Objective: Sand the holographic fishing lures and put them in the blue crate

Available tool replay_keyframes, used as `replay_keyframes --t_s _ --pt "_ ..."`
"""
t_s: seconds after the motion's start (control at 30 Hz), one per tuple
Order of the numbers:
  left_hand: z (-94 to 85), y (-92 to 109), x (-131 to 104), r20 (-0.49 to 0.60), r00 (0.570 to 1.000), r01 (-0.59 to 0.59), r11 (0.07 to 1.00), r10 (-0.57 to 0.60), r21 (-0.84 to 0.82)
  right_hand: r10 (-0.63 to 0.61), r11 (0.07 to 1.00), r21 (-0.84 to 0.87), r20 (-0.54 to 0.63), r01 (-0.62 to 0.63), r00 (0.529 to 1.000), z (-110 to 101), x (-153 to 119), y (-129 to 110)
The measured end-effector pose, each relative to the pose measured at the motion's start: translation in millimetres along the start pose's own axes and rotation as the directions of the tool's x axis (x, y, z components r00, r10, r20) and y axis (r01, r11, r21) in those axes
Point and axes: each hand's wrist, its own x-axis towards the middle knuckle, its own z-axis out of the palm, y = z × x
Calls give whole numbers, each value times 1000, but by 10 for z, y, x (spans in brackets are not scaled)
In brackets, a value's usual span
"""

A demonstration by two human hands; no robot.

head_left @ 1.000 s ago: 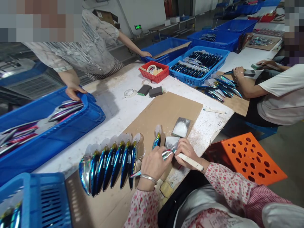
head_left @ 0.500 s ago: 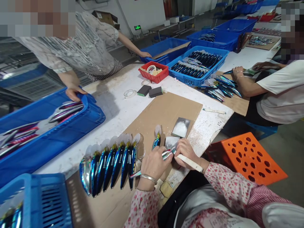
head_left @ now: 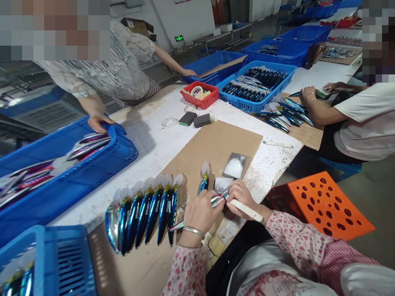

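Observation:
My left hand [head_left: 200,213] is closed around a shiny fishing lure [head_left: 217,200]; its pointed end shows beside my wrist and its middle is hidden by the hand. My right hand [head_left: 242,197] grips a tool with a flat white handle [head_left: 247,210], and its tip meets the lure. Just beyond my hands, a blue-and-yellow lure [head_left: 203,183] with a clear lip lies on the cardboard [head_left: 216,144]. Near it are two dark blocks with white powder on top, one block [head_left: 235,165] more exposed. Left of my hand, several blue lures [head_left: 146,213] lie in a row.
A co-worker at the left has a hand [head_left: 100,122] on a blue bin [head_left: 123,144] of pink-and-silver lures. A light-blue crate [head_left: 66,255] stands front left. Farther back are a red tray [head_left: 212,98] and a crate of lures [head_left: 240,105]. An orange stool [head_left: 336,209] stands at right.
The blue bin at the left and the co-worker beside it appear shifted slightly to the right. My hands, the lure and the tool stay almost where they were.

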Motion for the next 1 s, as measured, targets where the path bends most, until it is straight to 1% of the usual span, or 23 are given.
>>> replay_keyframes --t_s 0.43,0.53,0.63,0.67,0.7,0.77,0.83,0.87,0.93,1.0 --pt "14 16 -14 -5 1000 -4 999 4 35 -6 1000 15 9 6 1000 10 -25 12" --pt "3 37 -16 2 1000 8 999 -8 33 11 998 59 8 -11 1000 -7 -28 14" --pt "11 43 -18 7 1000 16 1000 -16 12 51 987 152 4 -51 999 -33 -32 6" --pt "20 32 -24 0 1000 15 1000 -15 -7 71 981 183 -14 -68 997 -40 -36 3" --pt "31 9 -33 -5 1000 5 999 -5 -42 95 975 206 -42 -84 995 -46 -41 2" --pt "52 -75 -63 0 999 -36 986 36 -165 143 970 214 -131 -113 981 -55 -49 3" --pt "64 -207 -91 0 998 -65 943 69 -328 178 974 181 -226 -138 958 -68 -49 10" --pt "64 -284 -96 -15 998 -68 915 67 -397 188 976 159 -259 -151 947 -78 -44 15" --pt "56 -430 -69 -96 995 -42 886 -3 -462 200 978 120 -277 -173 940 -100 -26 27" --pt "52 -534 21 -206 973 1 901 -101 -434 200 979 88 -252 -184 947 -115 -6 44"
